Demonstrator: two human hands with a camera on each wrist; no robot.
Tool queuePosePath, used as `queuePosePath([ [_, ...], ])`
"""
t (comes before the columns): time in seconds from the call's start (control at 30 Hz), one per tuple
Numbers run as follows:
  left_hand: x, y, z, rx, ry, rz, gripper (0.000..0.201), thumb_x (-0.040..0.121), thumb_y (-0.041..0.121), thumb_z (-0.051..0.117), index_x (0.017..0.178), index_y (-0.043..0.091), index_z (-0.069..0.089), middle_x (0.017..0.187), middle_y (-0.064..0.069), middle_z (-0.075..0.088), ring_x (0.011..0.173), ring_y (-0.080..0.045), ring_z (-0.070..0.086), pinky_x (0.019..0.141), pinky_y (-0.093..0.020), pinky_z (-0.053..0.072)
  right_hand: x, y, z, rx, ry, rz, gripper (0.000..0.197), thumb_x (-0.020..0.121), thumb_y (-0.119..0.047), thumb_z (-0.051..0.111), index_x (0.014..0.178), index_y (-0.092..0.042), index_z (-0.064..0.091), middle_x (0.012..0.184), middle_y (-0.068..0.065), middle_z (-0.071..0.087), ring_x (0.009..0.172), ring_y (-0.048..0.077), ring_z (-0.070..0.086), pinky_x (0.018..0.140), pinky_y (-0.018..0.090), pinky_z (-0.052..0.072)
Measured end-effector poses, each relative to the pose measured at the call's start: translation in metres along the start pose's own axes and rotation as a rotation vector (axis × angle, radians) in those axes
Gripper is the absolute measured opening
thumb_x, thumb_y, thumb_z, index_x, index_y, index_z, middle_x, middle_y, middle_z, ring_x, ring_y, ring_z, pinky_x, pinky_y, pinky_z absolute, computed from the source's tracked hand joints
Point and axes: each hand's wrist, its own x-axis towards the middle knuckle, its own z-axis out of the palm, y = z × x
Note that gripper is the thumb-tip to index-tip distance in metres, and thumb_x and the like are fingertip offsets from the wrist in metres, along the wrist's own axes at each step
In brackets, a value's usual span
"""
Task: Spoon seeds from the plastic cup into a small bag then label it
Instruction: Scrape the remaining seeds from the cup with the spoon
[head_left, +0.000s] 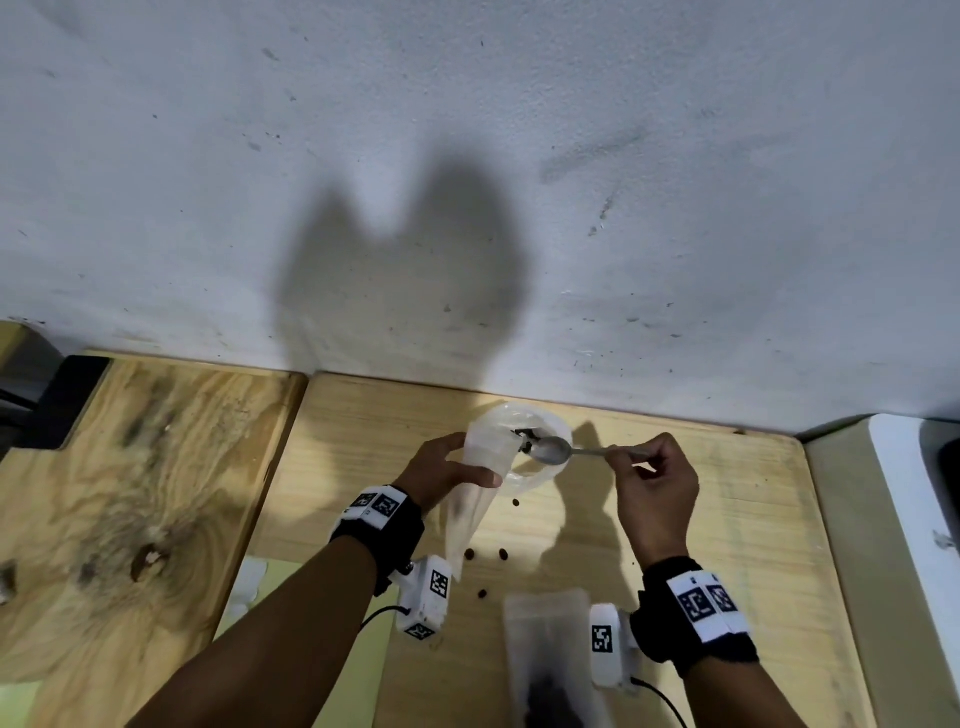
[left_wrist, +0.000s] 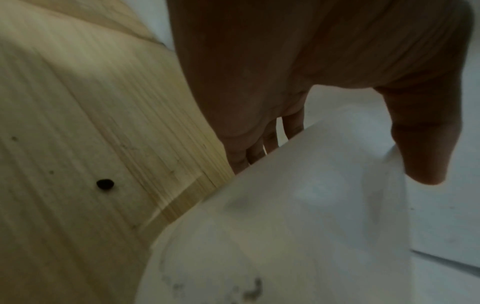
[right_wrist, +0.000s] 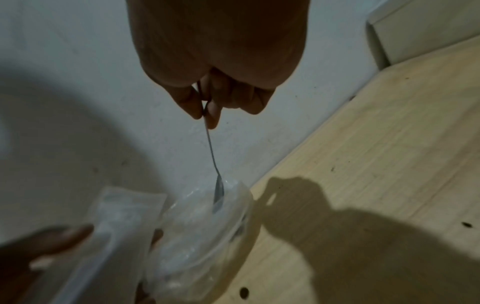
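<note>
While my left hand (head_left: 447, 467) grips the small bag (head_left: 488, 467) near its mouth, thumb on the near side and fingers curled round the far side, the clear plastic hangs down from it toward me above the pale wooden table (head_left: 727, 519). My right hand (head_left: 655, 483) pinches the handle of a metal spoon (head_left: 553, 450) between thumb and fingertips, the other fingers folded in (the wrist view shows the handle running straight out from that pinch). The spoon's bowl sits at the bag's open mouth, and a few dark seeds (head_left: 525, 435) show just beside its tip, inside the opening. Other loose seeds (head_left: 503, 555) lie scattered on the table under the bag, apart from one another; one shows as a dark spot in the left wrist view too. The plastic cup (head_left: 553, 654) stands on the table nearer to me, between my forearms and just beside the right wrist camera, with a dark mass of seeds in its bottom. Behind the table rises a scuffed white wall (head_left: 675, 182) carrying the shadow of my arms.
</note>
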Motion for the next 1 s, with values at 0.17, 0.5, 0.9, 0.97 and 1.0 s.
queuePosePath([
  [0.17, -0.004, 0.004, 0.001, -0.135, -0.05, -0.018, 0.07, 0.042, 0.026, 0.084, 0.11, 0.017, 0.072, 0.109, -0.007, 0.073, 0.1, -0.027, 0.066, 0.078, -0.035, 0.053, -0.008, 0.011, 0.02, -0.291, -0.062, -0.114, 0.025, 0.084, -0.012, 0.068, 0.072, -0.017, 0.047, 0.05, 0.001, 0.05, 0.04, 0.024, 0.044, 0.049, 0.032, 0.042],
  [0.5, -0.005, -0.001, 0.005, -0.044, -0.068, 0.024, 0.074, 0.04, 0.029, 0.085, 0.113, 0.027, 0.071, 0.115, 0.003, 0.071, 0.111, -0.019, 0.061, 0.09, -0.039, 0.051, -0.016, 0.029, 0.036, -0.15, 0.091, 0.156, 0.02, 0.083, -0.008, 0.071, 0.074, -0.004, 0.053, 0.066, 0.0, 0.061, 0.06, 0.015, 0.056, 0.061, 0.028, 0.04],
  [0.9, -0.012, -0.011, 0.016, 0.207, -0.188, 0.036, 0.091, 0.038, 0.031, 0.089, 0.125, 0.024, 0.062, 0.12, 0.006, 0.066, 0.105, -0.016, 0.066, 0.091, -0.044, 0.056, -0.023, 0.053, 0.055, 0.143, 0.197, 0.696, 0.029, 0.071, -0.014, 0.081, 0.064, -0.019, 0.053, 0.072, 0.007, 0.057, 0.065, 0.026, 0.047, 0.062, 0.037, 0.043],
  [0.97, -0.014, -0.014, 0.015, 0.261, -0.209, 0.032, 0.097, 0.038, 0.033, 0.089, 0.13, 0.024, 0.057, 0.12, 0.006, 0.066, 0.104, -0.016, 0.066, 0.09, -0.044, 0.056, -0.021, 0.054, 0.057, 0.161, 0.188, 0.704, 0.029, 0.072, -0.013, 0.081, 0.066, -0.018, 0.053, 0.074, 0.005, 0.059, 0.066, 0.027, 0.046, 0.063, 0.037, 0.041],
  [1.0, -0.015, -0.014, 0.014, 0.293, -0.214, 0.03, 0.1, 0.038, 0.034, 0.088, 0.132, 0.024, 0.056, 0.122, 0.006, 0.064, 0.104, -0.016, 0.066, 0.09, -0.043, 0.056, -0.02, 0.055, 0.057, 0.169, 0.179, 0.702, 0.028, 0.073, -0.012, 0.081, 0.068, -0.016, 0.054, 0.076, 0.005, 0.059, 0.067, 0.027, 0.046, 0.064, 0.037, 0.041],
])
